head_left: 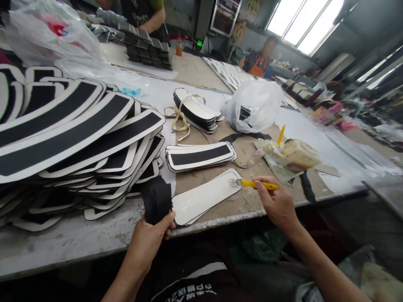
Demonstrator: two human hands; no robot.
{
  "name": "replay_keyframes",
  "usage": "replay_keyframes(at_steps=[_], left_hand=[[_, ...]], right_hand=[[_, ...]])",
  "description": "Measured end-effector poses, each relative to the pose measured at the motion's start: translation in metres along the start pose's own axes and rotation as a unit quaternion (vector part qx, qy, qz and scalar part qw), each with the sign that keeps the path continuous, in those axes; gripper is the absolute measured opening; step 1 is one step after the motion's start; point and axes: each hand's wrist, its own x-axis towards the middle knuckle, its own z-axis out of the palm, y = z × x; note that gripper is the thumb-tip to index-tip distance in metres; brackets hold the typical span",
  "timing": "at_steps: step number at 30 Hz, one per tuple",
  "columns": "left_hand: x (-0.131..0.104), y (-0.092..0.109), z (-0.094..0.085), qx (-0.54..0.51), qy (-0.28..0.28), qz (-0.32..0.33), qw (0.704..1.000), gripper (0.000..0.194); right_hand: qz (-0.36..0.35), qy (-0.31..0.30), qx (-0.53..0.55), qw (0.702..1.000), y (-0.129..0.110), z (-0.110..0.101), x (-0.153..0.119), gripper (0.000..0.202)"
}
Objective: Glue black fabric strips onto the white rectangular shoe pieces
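Note:
My right hand (277, 202) grips a yellow-handled brush (252, 183), its bristles touching the far end of a white insole-shaped piece (204, 197) that lies near the table's front edge and looks wet with glue. My left hand (150, 239) pinches a black fabric strip (156, 199) at the near end of that white piece. Just beyond it sits a small stack of white pieces with a black strip on top (201, 156).
A large fanned pile of black-striped pieces (72, 138) fills the left. A tied bundle of pieces (197, 110), a white plastic bag (255, 105) and a glue-smeared container with a second brush (291, 154) lie further back. Other people work at the far end.

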Motion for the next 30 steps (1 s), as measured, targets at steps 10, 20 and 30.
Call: replay_keyframes(at_steps=[10, 20, 30], left_hand=[[-0.004, 0.003, -0.001, 0.036, 0.0, 0.001, 0.999, 0.038], [-0.002, 0.001, -0.002, 0.027, -0.019, -0.001, 0.999, 0.037], [-0.007, 0.009, 0.001, -0.01, -0.016, -0.008, 1.0, 0.029]], right_hand=[[-0.145, 0.028, -0.038, 0.988, -0.008, -0.01, 0.002, 0.01], [-0.201, -0.058, 0.033, 0.977, -0.043, 0.02, -0.028, 0.017], [0.031, -0.117, 0.236, 0.964, -0.085, 0.038, -0.04, 0.018]])
